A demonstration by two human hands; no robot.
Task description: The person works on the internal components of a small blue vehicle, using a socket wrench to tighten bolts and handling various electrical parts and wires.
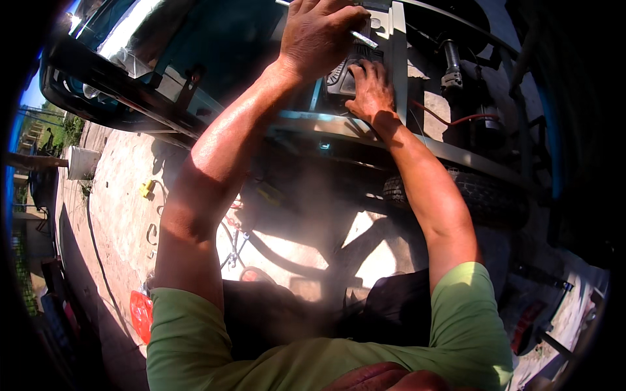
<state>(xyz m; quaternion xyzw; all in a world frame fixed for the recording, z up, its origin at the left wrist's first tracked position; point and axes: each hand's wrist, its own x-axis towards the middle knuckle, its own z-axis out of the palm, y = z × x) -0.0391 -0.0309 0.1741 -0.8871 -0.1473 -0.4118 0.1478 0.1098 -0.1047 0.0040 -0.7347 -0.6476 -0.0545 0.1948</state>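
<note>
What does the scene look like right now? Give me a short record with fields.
left hand: closed around a thin silver tool
right hand: flat on a black part in the grey metal frame
below: tyre
ground: yellow object, red bag

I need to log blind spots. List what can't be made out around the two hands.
- Left hand: its thin metal tool is mostly hidden by the fingers; type unclear.
- Right hand: its fingertips cover the black part.
- Under the frame rail: deep shadow.
</note>
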